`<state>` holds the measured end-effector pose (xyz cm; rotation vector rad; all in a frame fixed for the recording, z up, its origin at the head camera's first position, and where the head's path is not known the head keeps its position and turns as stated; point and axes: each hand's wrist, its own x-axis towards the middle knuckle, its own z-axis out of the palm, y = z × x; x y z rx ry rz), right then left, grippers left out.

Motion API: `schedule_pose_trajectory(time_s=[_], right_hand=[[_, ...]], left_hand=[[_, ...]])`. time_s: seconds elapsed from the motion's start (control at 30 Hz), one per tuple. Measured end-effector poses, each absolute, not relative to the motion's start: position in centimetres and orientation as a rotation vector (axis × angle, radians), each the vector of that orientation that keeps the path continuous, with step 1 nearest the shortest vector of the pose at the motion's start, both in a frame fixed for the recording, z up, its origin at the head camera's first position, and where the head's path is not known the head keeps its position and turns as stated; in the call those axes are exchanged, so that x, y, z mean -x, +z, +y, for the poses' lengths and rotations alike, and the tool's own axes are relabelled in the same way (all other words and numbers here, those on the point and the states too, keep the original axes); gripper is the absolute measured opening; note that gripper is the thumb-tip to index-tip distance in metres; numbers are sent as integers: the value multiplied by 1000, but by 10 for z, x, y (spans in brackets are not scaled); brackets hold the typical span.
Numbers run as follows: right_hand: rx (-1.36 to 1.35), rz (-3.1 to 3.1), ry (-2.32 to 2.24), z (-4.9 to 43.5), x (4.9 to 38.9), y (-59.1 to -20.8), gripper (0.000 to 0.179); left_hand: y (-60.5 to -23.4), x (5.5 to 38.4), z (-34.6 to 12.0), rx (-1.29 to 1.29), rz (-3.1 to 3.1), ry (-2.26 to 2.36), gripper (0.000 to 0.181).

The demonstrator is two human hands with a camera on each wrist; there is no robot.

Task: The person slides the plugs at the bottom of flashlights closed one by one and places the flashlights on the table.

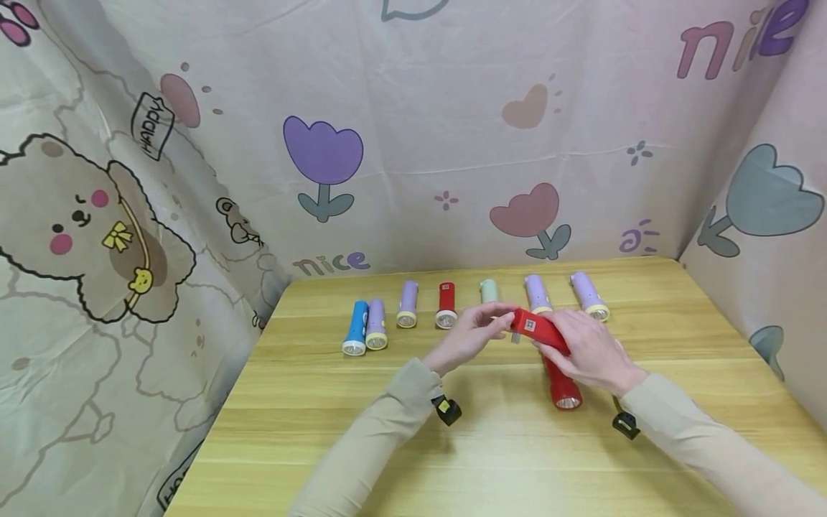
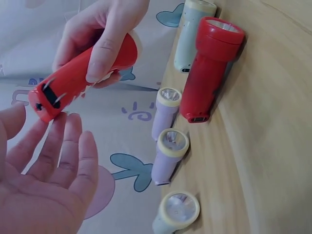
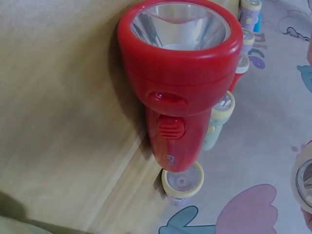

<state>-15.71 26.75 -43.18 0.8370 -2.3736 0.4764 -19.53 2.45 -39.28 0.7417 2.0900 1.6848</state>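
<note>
My right hand (image 1: 591,352) grips a red flashlight (image 1: 541,329) around its body, raised over the table and tilted. Its tail points toward my left hand (image 1: 470,334). In the left wrist view, the tail shows a dark slot, and the left fingers (image 2: 78,165) are spread and fairly straight, with fingertips right at the tail. A small grey piece (image 1: 515,337) shows just under the tail in the head view. Below the right hand lies an all-red flashlight (image 1: 566,395), lens toward me. At the right edge of the right wrist view, the held flashlight's white rim (image 3: 298,181) is partly cut off.
Along the table's back lie a blue flashlight (image 1: 356,329), several purple flashlights (image 1: 408,305), a red flashlight with a white rim (image 1: 446,305) and a pale green flashlight (image 1: 489,291). Another pale green flashlight (image 2: 194,36) lies beside the all-red one. A printed curtain (image 1: 420,158) stands behind the table.
</note>
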Motion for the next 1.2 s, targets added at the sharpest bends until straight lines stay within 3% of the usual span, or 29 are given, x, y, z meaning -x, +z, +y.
schedule_pose_trajectory(time_s=[0.43, 0.63, 0.8, 0.97, 1.2], right_hand=[[-859, -2289, 513, 260, 160, -438, 71], [-856, -2282, 543, 256, 160, -440, 66], [-858, -2284, 571, 253, 159, -441, 42], [-828, -2306, 587, 251, 157, -441, 56], [-791, -2320, 598, 246, 155, -442, 53]], left_hand=[[-403, 193, 26, -703, 2056, 1761, 36], [-409, 194, 26, -657, 1975, 1823, 37], [-415, 193, 27, -629, 1910, 1894, 37], [-419, 191, 30, -614, 1821, 1971, 35], [-421, 187, 29, -556, 1757, 2004, 35]])
